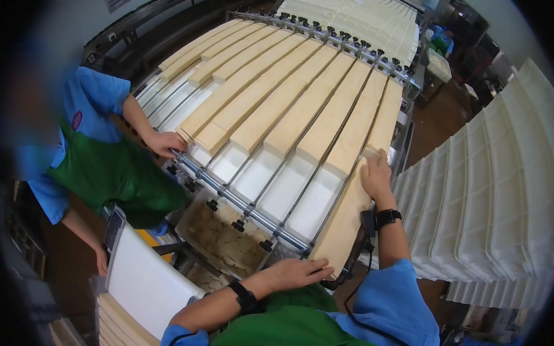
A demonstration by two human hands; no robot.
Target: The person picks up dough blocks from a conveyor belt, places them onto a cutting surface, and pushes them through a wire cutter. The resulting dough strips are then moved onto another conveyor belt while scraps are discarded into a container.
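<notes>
A long pale-beige block [342, 223] with a smooth top lies in the rightmost lane of a white conveyor with thin metal dividing rods. My left hand [299, 275] holds its near end, fingers pressed against the end. At the far end, my right hand [376, 176] grips the block's right side, close to where it meets another beige block [383, 122] in the same lane. Some fingertips are hidden behind the block. More such blocks [324, 131] lie side by side in the other lanes.
A co-worker in a green apron [116, 167] stands left, one hand [166, 143] at a block's end. A metal bar [228, 192] with black knobs crosses the front. Below is a bin of broken beige pieces [221, 234]. White ribbed sheets [475, 189] stand at right.
</notes>
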